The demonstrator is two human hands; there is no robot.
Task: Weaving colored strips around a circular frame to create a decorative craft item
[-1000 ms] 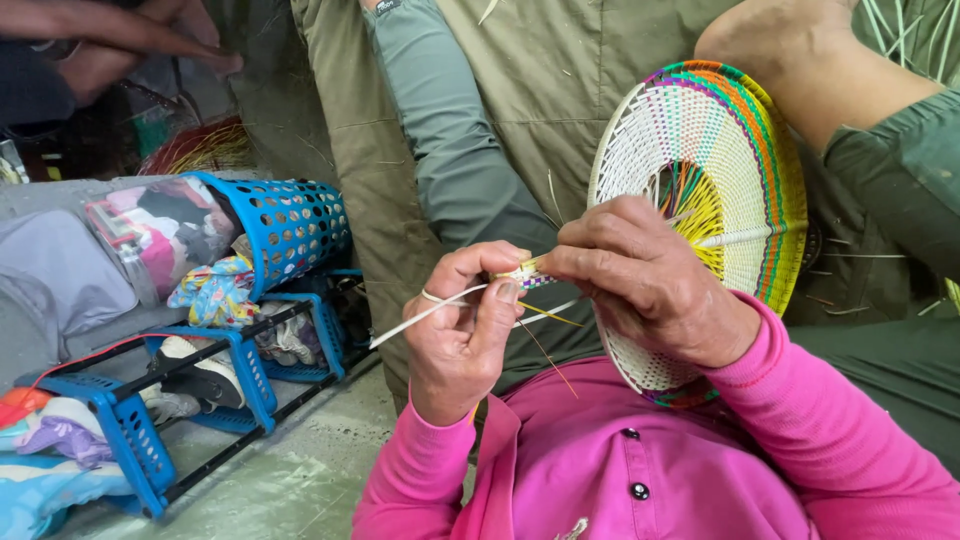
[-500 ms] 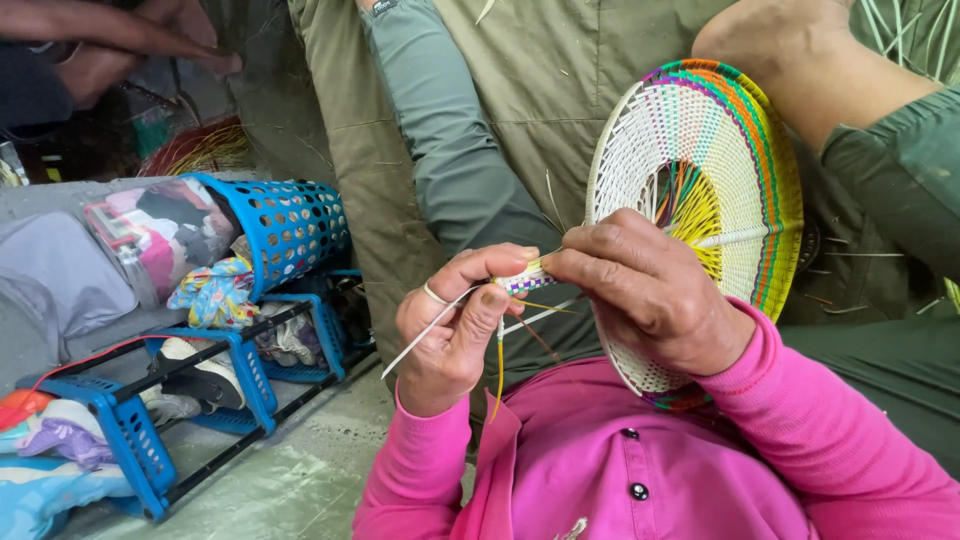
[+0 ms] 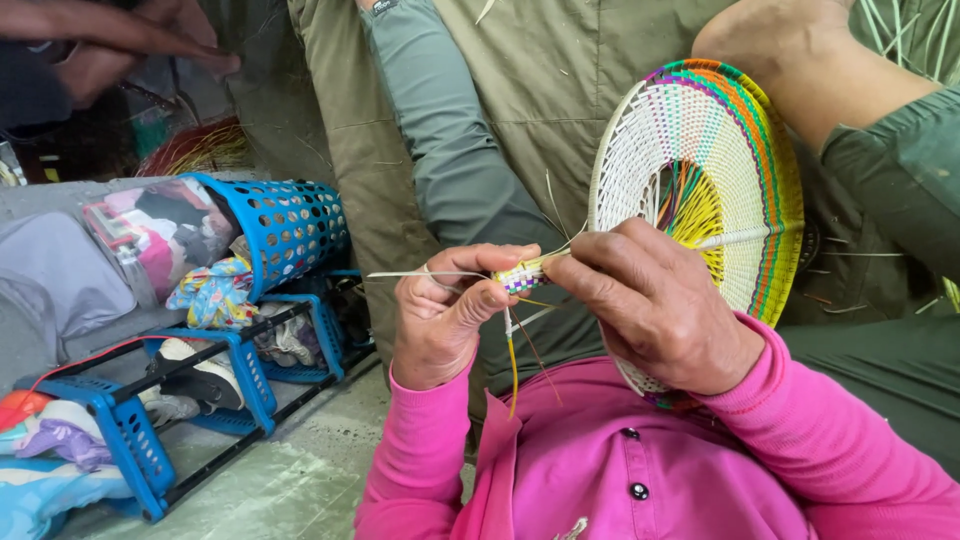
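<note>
A small woven strip (image 3: 522, 276) in white, purple and green sits between my two hands, with loose pale and yellow strands hanging from it. My left hand (image 3: 445, 318) pinches its left end, and a thin white strand runs out to the left over my fingers. My right hand (image 3: 655, 305) grips the strip's right end. Behind my right hand stands a round woven disc (image 3: 722, 160), white with bands of green, purple, orange and yellow, partly hidden by that hand. Both my sleeves are bright pink.
Another person in olive clothing (image 3: 520, 100) sits close in front. A blue plastic basket (image 3: 285, 225) stuffed with cloth lies on its side at left, above a blue rack (image 3: 130, 430) holding shoes and fabric. Someone else's hand (image 3: 130, 35) shows at top left.
My left hand has turned and closed in on the strip's end. The white strand that slanted down to the left now lies nearly level.
</note>
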